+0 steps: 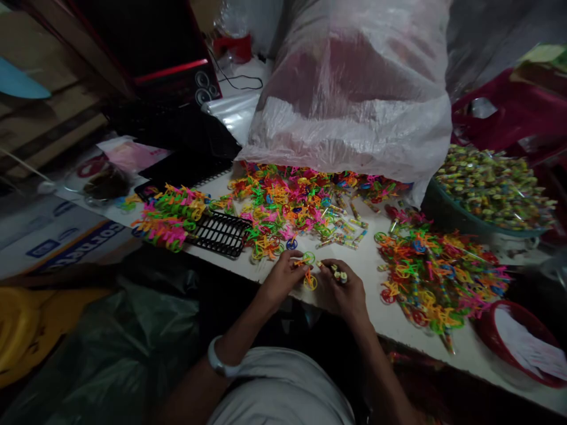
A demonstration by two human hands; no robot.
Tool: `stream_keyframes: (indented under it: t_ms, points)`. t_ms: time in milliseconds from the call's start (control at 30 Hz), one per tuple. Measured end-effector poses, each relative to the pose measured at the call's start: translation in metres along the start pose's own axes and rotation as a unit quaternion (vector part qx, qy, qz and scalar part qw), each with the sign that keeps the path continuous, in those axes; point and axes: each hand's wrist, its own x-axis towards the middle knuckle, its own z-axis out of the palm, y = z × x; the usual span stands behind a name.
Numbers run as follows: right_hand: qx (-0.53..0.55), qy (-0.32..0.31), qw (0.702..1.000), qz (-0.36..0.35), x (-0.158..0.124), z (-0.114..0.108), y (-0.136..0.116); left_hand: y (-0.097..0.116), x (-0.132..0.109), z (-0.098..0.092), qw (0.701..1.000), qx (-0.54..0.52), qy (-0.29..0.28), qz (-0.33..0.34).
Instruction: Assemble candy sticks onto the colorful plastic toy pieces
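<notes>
Near the table's front edge, my left hand (283,276) pinches a small plastic toy (310,282) with orange, green and yellow parts. Close to its right, my right hand (345,286) is closed round several small patterned tubes (339,274) with pale ends. Beyond both hands lies a heap of bright plastic toys (296,200), with loose tubes (348,230) at its right side. More toys with tubes attached form a pile (438,271) to the right. On the left, a row of toys (170,215) rests by a black slotted rack (224,234).
A large translucent sack (354,112) stands behind the heap. At the right are a green basin (482,221) full of wrapped tubes and a red bowl (487,330) holding papers. A black speaker-like box (150,47) stands at the back left.
</notes>
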Motion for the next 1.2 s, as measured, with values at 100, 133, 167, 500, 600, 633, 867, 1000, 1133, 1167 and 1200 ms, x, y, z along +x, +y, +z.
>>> stream_keyframes:
  t_ms: [100, 133, 167, 500, 600, 633, 867, 1000, 1133, 1167, 1200]
  points:
    - [-0.004, 0.026, 1.000, -0.010, -0.004, 0.003, -0.001, 0.000, 0.000, -0.001, 0.999, -0.018, 0.029, 0.000]
    - [-0.008, 0.016, 1.000, -0.021, -0.005, 0.004, -0.001, -0.001, 0.000, -0.002, 0.999, -0.013, 0.034, 0.008]
    - [-0.011, 0.005, 0.999, -0.031, -0.005, 0.005, -0.002, -0.001, 0.001, -0.002, 0.999, -0.007, 0.035, 0.017]
    - [0.018, -0.038, 0.999, -0.001, -0.005, 0.005, -0.005, -0.004, 0.006, 0.004, 0.996, 0.035, 0.032, 0.073]
    - [0.024, -0.051, 0.998, 0.029, -0.005, 0.004, -0.009, -0.002, 0.005, 0.006, 0.991, 0.067, 0.063, 0.098]
    - [0.023, -0.051, 0.998, 0.033, -0.004, 0.005, -0.010, -0.002, 0.005, 0.007, 0.988, 0.076, 0.075, 0.113]
    - [-0.025, -0.056, 0.997, -0.054, -0.003, 0.012, -0.001, -0.009, 0.005, 0.012, 0.978, 0.083, 0.118, 0.152]
    - [-0.025, -0.096, 0.993, -0.071, -0.004, 0.015, 0.008, -0.014, 0.006, 0.011, 0.971, 0.115, 0.131, 0.161]
    - [-0.016, -0.108, 0.994, -0.033, -0.005, 0.016, 0.009, -0.015, 0.008, 0.013, 0.963, 0.186, 0.091, 0.175]
    - [-0.030, -0.104, 0.993, -0.036, -0.004, 0.012, 0.009, -0.014, 0.009, 0.014, 0.960, 0.204, 0.074, 0.179]
    - [-0.050, -0.090, 0.994, -0.044, -0.004, 0.005, 0.009, -0.013, 0.010, 0.015, 0.955, 0.221, 0.057, 0.190]
